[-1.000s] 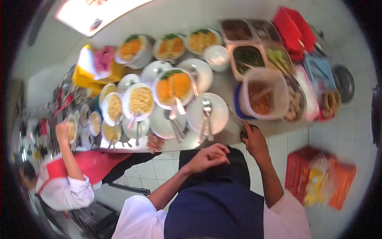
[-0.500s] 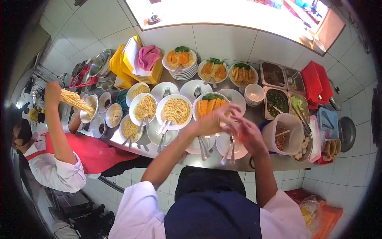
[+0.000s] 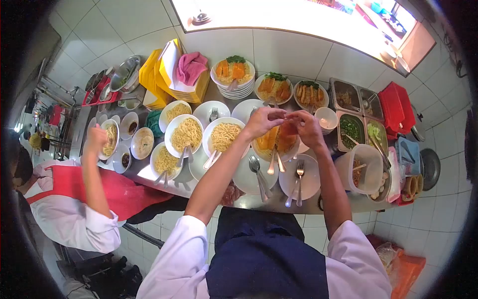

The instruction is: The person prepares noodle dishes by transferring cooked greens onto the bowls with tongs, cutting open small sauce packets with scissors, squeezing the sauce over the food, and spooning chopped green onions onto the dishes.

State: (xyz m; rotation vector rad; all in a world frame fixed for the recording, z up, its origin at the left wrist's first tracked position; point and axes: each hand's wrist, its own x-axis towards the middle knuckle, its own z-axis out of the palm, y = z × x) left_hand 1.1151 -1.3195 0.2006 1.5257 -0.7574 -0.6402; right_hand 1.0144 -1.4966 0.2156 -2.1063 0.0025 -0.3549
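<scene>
"Hovering just above a bowl of sliced cutlet, my left hand and right hand nearly meet, fingers curled; whether they touch or grip anything, I cannot tell."

"And the change?"

"My right hand has left the counter edge near the plastic tub; both hands now centre over this bowl, mid-counter, beside plates bearing cutlery."

"Surface and surroundings?"

"Metal counter: noodle bowls at left, tray of chopped greens at right. Behind: tiled wall, bright hatch. To my left: a co-worker in a red apron."
</scene>
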